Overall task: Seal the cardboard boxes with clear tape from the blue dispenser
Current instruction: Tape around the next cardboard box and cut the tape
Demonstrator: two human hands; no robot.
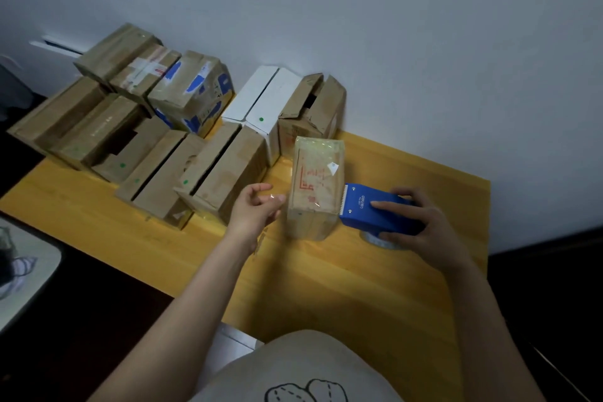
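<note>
A small packing spot in a plain room: a yellow wooden table [408,170] standing against a bare white wall [391,26], with lots of cardboard boxes [98,127] piled on it

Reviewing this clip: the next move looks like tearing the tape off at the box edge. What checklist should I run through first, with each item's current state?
1. Right hand grips the blue dispenser: ok.
2. Dispenser's toothed end meets the right edge of the taped box: ok.
3. Left hand steadies the box: cannot tell; it sits at the box's left side, contact unclear.
4. Taped box stands upright on the yellow table: ok.
5. Tape already cut from the roll: cannot tell.
6. All boxes closed: not ok; the brown box at the back has raised flaps.
</note>
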